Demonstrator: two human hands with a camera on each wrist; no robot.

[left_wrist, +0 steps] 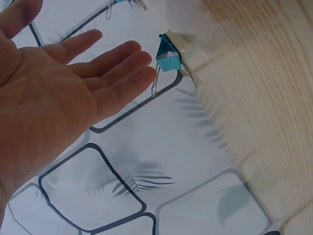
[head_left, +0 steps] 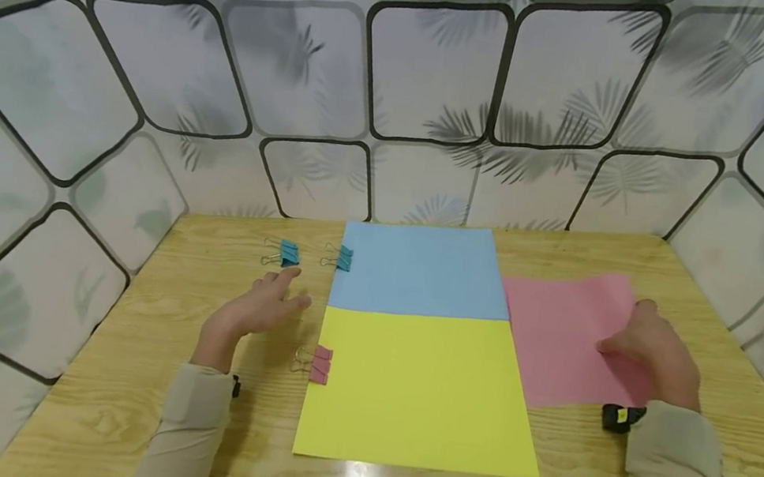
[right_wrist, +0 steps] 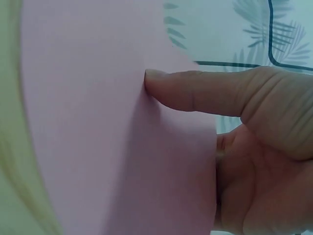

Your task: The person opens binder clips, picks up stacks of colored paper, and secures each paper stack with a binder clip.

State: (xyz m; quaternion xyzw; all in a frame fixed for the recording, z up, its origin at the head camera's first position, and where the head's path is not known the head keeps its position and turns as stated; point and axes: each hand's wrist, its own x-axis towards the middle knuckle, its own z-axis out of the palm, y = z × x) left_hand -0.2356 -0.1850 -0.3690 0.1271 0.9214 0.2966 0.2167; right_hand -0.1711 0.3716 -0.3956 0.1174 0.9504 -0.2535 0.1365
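Observation:
My right hand [head_left: 654,355] grips the right side of a pink paper sheet [head_left: 556,332]. In the right wrist view the thumb [right_wrist: 190,90] presses on the pink sheet's near face while the other fingers are behind it. My left hand [head_left: 257,307] hovers over the table with fingers extended, close to a teal binder clip [head_left: 289,254] but apparently not holding it. The left wrist view shows that clip [left_wrist: 168,61] just beyond the fingertips. Another teal binder clip [head_left: 344,259] is at the left edge of a blue sheet [head_left: 421,271].
A yellow sheet [head_left: 420,394] lies in front of the blue one, with a pink binder clip [head_left: 320,365] at its left edge. All rest on a wooden table [head_left: 150,321]. Patterned wall covering [head_left: 437,78] surrounds the table's back and sides.

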